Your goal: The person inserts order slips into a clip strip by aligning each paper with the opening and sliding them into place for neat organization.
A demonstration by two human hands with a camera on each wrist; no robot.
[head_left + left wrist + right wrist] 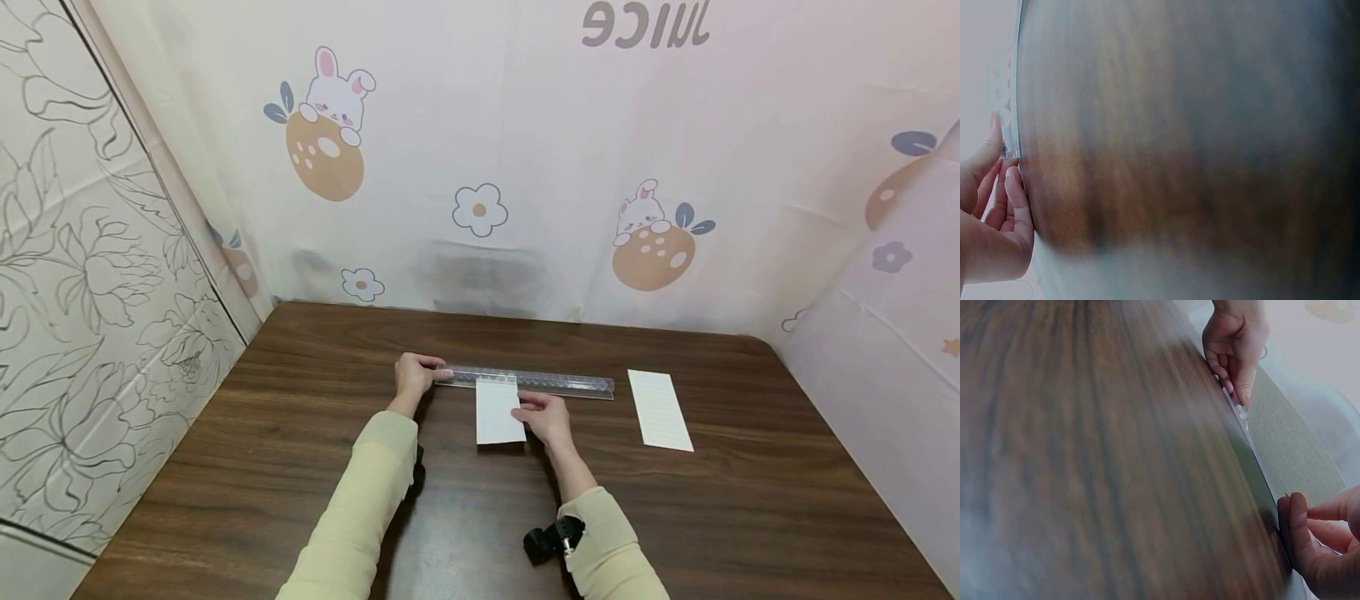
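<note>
Gently square the paper [497, 417], pinched in right hand [547, 417], to the ruler [562, 384], pinched at one end in left hand [416, 375].

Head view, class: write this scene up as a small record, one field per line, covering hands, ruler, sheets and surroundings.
Left hand: pinches the left end of the clear ruler
Right hand: pinches the right edge of the held sheet
Overlap: held sheet's far end and ruler; which is on top is unclear
Loose sheet: white, lying right of the ruler, untouched
Table: dark brown, wood-grained
Backdrop: pale, printed with rabbits and flowers
</note>
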